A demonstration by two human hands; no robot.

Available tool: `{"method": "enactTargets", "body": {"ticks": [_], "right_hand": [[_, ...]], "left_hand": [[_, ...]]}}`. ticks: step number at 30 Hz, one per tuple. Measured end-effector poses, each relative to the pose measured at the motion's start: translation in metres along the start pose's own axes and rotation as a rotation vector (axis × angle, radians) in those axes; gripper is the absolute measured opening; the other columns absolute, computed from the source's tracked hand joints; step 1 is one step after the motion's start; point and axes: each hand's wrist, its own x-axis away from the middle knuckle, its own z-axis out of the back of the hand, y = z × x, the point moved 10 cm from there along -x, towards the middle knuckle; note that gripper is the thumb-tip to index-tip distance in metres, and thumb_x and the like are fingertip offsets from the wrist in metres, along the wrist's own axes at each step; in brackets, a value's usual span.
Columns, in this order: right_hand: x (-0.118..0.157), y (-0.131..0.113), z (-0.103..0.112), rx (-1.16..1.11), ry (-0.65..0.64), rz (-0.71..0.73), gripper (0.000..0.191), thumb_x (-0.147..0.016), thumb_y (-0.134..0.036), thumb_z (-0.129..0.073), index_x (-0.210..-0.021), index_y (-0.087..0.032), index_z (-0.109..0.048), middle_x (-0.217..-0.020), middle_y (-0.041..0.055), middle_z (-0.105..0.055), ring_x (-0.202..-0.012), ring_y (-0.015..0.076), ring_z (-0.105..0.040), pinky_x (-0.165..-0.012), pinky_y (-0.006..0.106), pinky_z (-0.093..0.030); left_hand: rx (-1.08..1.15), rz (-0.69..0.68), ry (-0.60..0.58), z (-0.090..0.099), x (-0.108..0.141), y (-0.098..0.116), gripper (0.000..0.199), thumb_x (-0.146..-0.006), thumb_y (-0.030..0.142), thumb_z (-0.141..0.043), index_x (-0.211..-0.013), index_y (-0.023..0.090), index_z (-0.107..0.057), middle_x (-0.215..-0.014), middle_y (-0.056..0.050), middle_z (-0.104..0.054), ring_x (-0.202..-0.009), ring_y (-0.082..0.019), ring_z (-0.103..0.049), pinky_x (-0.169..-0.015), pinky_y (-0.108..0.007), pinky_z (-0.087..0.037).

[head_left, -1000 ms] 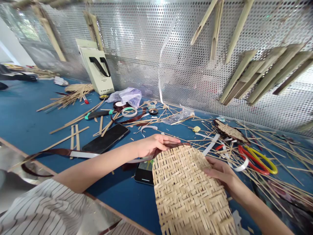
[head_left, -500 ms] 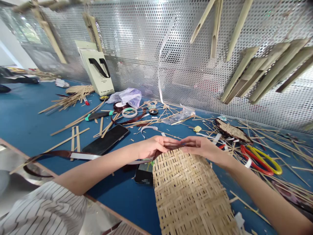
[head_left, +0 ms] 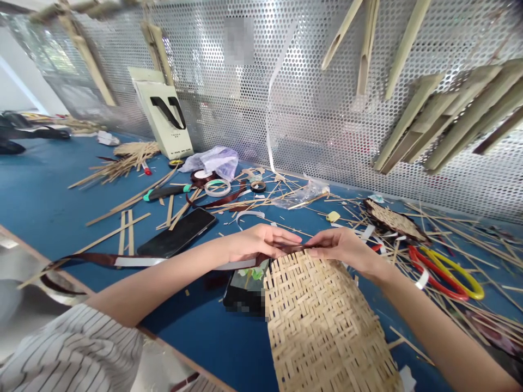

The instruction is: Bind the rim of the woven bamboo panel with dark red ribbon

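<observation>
A woven bamboo piece (head_left: 322, 321) with a rounded far end lies in front of me, running off the lower edge of the picture. At the left of its far edge, my left hand (head_left: 263, 242) pinches a dark brown ribbon (head_left: 96, 258) against the weave. Part of this ribbon has a white strip on it and trails left past the table edge. My right hand (head_left: 337, 246) grips the same far edge from the right, thumb on top of the weave. The fingertips of both hands are close together but apart.
Two phones (head_left: 177, 233) (head_left: 245, 291) lie left of the weave. Behind are a green-black cutter (head_left: 167, 192), tape rolls (head_left: 217, 188) and bamboo strips (head_left: 131, 158). Red and yellow handles (head_left: 453, 272) lie right, near a small woven piece (head_left: 396, 219). A perforated metal panel (head_left: 229, 109) stands behind.
The fingertips of my two hands have moved apart, and the woven piece sits slightly farther right in view. More of the phone beside it shows. The whole view has shifted a little.
</observation>
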Motion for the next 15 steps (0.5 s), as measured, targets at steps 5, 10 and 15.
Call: {"method": "enactTargets", "body": {"ticks": [5, 10, 15], "right_hand": [[-0.0001, 0.0041, 0.0033, -0.03, 0.031, 0.007, 0.029, -0.063, -0.037, -0.079, -0.084, -0.018, -0.071, -0.08, 0.0031, -0.068, -0.071, 0.0144, -0.061, -0.063, 0.023, -0.045], [0.0019, 0.0047, 0.0034, -0.095, 0.019, 0.004, 0.029, -0.063, -0.035, -0.08, -0.085, -0.018, -0.071, -0.08, 0.003, -0.067, -0.071, 0.0131, -0.06, -0.063, 0.021, -0.044], [0.004, 0.0018, 0.0006, -0.159, -0.007, -0.011, 0.027, -0.065, -0.034, -0.079, -0.085, -0.018, -0.07, -0.08, 0.0029, -0.067, -0.069, 0.0122, -0.06, -0.063, 0.02, -0.044]], "left_hand": [[0.029, -0.042, 0.011, 0.0071, -0.0027, -0.0003, 0.046, -0.069, 0.002, -0.067, -0.112, 0.017, -0.061, -0.123, -0.011, -0.06, -0.115, -0.019, -0.055, -0.096, -0.031, -0.043], [-0.036, -0.051, 0.061, 0.0089, -0.0023, 0.0012, 0.041, -0.07, 0.003, -0.066, -0.109, 0.017, -0.064, -0.114, -0.01, -0.066, -0.107, -0.018, -0.061, -0.092, -0.029, -0.045], [-0.147, -0.1, 0.076, 0.0082, -0.0031, 0.0077, 0.031, -0.07, 0.007, -0.068, -0.1, 0.016, -0.067, -0.104, -0.008, -0.069, -0.095, -0.016, -0.064, -0.087, -0.028, -0.047]]}}
